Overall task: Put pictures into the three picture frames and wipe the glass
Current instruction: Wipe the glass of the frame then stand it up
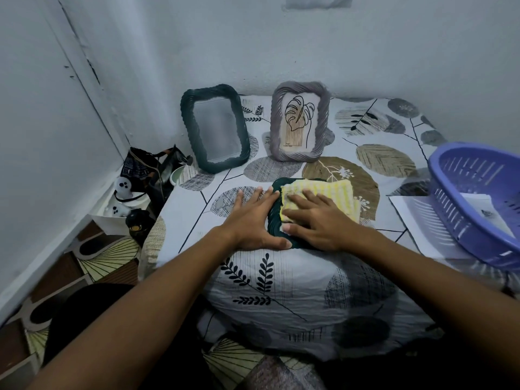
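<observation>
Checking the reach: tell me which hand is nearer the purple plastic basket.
Right. The right hand lies left of the purple plastic basket, pressing a yellow cloth; the left hand is farther left.

Dark green frame (277, 218) lies flat on the patterned cloth, mostly covered by a folded yellow-and-white cloth (320, 197) — only its wavy left edge shows. Second dark green frame (215, 132) stands at back left, tilted, no picture visible behind its glass. Grey frame (299, 125) stands beside it — holds a leaf line drawing.
</observation>
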`<state>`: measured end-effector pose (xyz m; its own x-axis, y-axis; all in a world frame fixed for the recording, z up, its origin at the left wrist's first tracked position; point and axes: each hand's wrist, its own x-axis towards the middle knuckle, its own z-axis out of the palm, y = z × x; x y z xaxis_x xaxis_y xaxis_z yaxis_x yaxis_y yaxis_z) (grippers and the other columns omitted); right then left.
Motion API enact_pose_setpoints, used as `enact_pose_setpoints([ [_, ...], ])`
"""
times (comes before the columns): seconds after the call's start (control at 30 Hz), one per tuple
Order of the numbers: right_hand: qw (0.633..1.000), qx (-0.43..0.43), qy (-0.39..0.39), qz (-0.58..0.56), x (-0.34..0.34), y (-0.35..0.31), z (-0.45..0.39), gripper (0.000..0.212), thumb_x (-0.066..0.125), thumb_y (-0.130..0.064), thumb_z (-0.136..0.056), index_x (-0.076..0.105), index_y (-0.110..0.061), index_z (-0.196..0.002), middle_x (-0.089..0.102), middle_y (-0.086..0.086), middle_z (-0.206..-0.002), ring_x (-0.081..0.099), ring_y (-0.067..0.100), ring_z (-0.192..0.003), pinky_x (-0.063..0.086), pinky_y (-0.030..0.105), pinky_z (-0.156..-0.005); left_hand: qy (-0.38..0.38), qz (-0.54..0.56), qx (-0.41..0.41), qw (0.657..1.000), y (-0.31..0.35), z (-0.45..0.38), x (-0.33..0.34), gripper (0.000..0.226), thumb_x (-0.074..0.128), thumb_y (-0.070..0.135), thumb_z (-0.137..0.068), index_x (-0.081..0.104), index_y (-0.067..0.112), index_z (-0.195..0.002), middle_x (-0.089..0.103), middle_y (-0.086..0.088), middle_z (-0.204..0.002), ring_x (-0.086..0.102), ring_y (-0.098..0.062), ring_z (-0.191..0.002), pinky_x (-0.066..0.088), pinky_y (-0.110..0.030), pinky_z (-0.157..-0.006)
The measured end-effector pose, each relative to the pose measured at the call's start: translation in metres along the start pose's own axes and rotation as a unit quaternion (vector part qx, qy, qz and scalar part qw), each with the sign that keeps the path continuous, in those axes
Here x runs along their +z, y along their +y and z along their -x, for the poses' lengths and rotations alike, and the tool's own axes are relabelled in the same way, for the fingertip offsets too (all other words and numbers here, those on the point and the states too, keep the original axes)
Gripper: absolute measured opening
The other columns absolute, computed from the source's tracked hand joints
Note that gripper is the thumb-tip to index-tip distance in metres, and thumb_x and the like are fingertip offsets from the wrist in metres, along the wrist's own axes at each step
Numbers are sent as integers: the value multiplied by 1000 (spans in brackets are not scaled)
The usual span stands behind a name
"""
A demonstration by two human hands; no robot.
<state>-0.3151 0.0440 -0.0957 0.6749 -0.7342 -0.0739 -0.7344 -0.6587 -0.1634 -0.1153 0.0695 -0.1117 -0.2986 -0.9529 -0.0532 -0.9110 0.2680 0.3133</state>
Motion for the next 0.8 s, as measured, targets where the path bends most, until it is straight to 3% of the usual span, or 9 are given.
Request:
enact_pose_setpoints([
  [0.1, 1000, -16, -1, -14, 1, -6, 14, 93, 1, -84, -73, 39, -35, -142, 10, -2, -161, -2, 22, -148, 3, 45, -118, 3, 0, 2, 1000, -1, 0, 1, 128, 46, 87, -52, 1, 22, -153, 1, -1, -162, -8, -16, -148, -11, -52, -117],
  [0.37, 1000, -9, 5, -13, -2, -10, 20, 90, 3, -81, -75, 40, -33, -142, 13, -1, -161, 0, 24, -149, 6, 45, -117, 6, 2, 5, 1000, -1, 0, 1, 130, 41, 89, -49, 2, 22, -153, 0, 1, -162, -8, -15, -148, -12, -50, -117],
  [0.53, 999, 41, 8, -7, -4, -10, -1, 58, 25, -62, -95, 36, -33, -144, 9, 1, -161, 2, 25, -149, 5, 45, -117, 0, 8, 1, 1000, 0, 1, 0, 127, 50, 86, -55, 1, 23, -154, 0, 1, -162, -8, -14, -148, -12, -50, -117],
  [0.8, 998, 53, 20, -11, -4, -11, -4, 54, 26, -58, -97, 38, -34, -144, 11, -1, -161, 2, 23, -149, 6, 45, -117, 2, 9, -2, 1000, 0, 2, 0, 120, 60, 79, -65, 1, 23, -154, 0, 1, -162, -9, -14, -148, -11, -50, -118],
])
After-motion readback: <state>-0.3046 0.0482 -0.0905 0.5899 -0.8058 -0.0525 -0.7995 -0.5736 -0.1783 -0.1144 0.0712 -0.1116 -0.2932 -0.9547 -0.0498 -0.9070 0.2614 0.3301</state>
